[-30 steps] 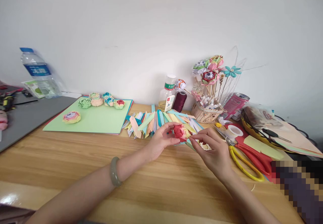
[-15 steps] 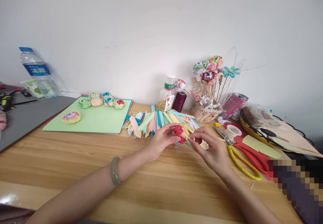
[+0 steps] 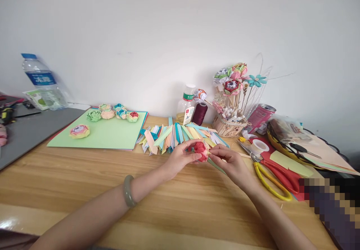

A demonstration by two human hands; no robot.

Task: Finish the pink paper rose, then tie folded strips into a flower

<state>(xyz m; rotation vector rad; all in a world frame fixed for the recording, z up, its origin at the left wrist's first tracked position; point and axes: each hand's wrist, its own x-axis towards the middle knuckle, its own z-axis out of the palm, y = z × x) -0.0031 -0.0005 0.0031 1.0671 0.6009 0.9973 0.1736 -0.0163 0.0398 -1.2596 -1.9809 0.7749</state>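
A red and pink paper flower (image 3: 200,151) is held above the table in my left hand (image 3: 182,157), its thumb on the near side and the fingers around the back. My right hand (image 3: 229,163) pinches pale yellow paper at the flower's right edge; the fingertips cover most of that paper. A green paper strip (image 3: 216,165) shows below the right fingers. Behind both hands lies a heap of coloured paper strips (image 3: 174,135).
Several finished paper flowers (image 3: 108,113) sit on a green sheet (image 3: 112,133) at left. Scissors (image 3: 272,182), a tape roll (image 3: 259,146) and papers lie to the right. Along the wall stand a clear bottle (image 3: 185,105), a thread spool (image 3: 200,114) and a flower basket (image 3: 229,126).
My right hand has shifted slightly and its fingers have closed more tightly at the flower's edge. My left hand keeps its hold on the flower nearly unmoved.
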